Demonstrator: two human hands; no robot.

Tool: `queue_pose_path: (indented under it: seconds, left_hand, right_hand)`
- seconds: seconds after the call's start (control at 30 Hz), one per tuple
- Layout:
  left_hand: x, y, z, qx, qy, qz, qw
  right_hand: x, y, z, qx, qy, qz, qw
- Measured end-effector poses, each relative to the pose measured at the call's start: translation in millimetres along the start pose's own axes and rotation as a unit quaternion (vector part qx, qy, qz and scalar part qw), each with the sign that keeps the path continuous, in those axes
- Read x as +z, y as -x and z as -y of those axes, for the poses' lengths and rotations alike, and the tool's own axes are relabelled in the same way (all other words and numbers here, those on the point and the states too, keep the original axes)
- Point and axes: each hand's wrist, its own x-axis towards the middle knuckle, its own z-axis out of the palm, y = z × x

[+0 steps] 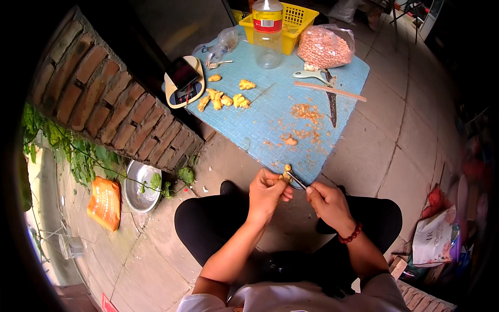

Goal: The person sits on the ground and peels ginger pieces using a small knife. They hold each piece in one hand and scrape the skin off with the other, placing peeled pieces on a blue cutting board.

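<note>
My left hand [269, 192] pinches a small knob of ginger root [287, 171] over the near corner of a blue-topped table [269, 117]. In my right hand [326, 202] is a thin metal tool [297, 180], perhaps a spoon, its far end against the ginger. Brown peel scraps [307, 112] lie scattered beyond my hands, with an unpeeled-looking ginger piece [289, 140] among them. Several yellow, peeled-looking ginger pieces [216, 99] are grouped at the left of the table. A peeler with a pale handle [312, 75] lies at the right, near a dark blade [332, 107] and a wooden strip [331, 91].
At the table's far side stand a plastic bottle [268, 46], a yellow basket [298, 19] and a bag of peanuts [325, 46]. A phone [181, 73] rests on a scale [171, 97]. A brick structure [117, 105], metal basin [134, 195] and orange bag [105, 204] are at left.
</note>
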Motion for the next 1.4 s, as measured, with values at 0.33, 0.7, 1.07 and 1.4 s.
queue_pose_path:
  seconds: [0.33, 0.7, 1.07, 1.4]
  left_hand:
    - [-9, 5, 11, 0.079, -0.064, 0.004, 0.995]
    - [-4, 7, 15, 0.053, -0.005, -0.019, 0.998]
    - [3, 7, 1, -0.002, -0.044, -0.001, 0.999]
    - [1, -1, 9, 0.013, 0.039, -0.017, 0.999]
  right_hand:
    - [9, 5, -5, -0.152, 0.118, -0.048, 0.98]
    - [8, 5, -9, -0.159, 0.139, -0.119, 0.97]
    - [17, 2, -13, -0.138, 0.104, -0.11, 0.979]
    - [-7, -2, -14, 0.049, 0.027, -0.047, 0.997]
